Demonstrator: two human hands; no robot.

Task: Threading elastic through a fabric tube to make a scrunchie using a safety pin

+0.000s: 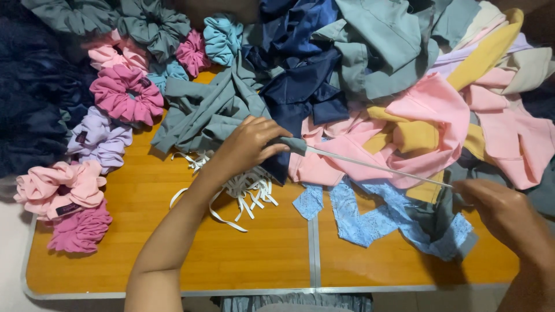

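Observation:
My left hand [247, 145] grips the grey handle end of a long thin metal rod [376, 166] that runs rightward over pink cloth. My right hand [502, 211] pinches the rod's far tip together with a strip of grey fabric [430, 215]. Beneath the rod lie pink fabric pieces [430, 124] and a light blue lace strip [370, 216]. Several white elastic strips [245, 193] lie on the wooden table [266, 254] just under my left wrist.
Finished scrunchies line the left side: magenta [126, 95], lilac [98, 138], pale pink [58, 188], dark pink [80, 230], light blue [222, 37]. Grey-green cloth [202, 112], navy satin [303, 75] and mustard fabric [488, 49] are heaped across the back. A metal seam [313, 242] splits the tabletop.

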